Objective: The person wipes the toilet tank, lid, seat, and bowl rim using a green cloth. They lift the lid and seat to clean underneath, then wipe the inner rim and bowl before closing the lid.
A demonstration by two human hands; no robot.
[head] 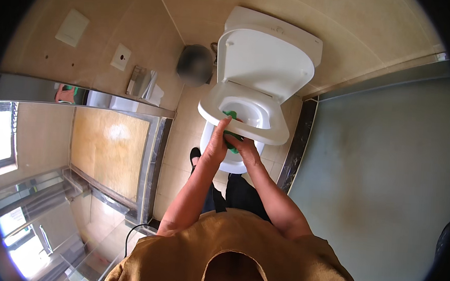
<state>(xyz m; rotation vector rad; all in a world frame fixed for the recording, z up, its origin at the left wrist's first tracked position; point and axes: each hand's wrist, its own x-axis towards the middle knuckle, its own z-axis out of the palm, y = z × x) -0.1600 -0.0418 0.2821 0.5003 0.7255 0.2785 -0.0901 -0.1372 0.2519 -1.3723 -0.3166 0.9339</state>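
A white toilet seat (273, 134) is tilted partway up over the white toilet bowl (238, 167). Its lid (266, 62) leans back against the cistern (280, 32). At the seat's front edge, my left hand (217, 144) grips the rim with the thumb on top. My right hand (248, 149) is just below that edge, closed on a green cloth (232, 141). Some green also shows through the seat's opening, beside the left thumb. The fingers under the seat are partly hidden.
A round dark object (195, 65), blurred, stands left of the toilet. A clear tissue holder (145, 83) hangs on the tiled wall above a ledge. A greyish glass panel (378, 169) fills the right side. My black shoe (195, 154) is beside the bowl.
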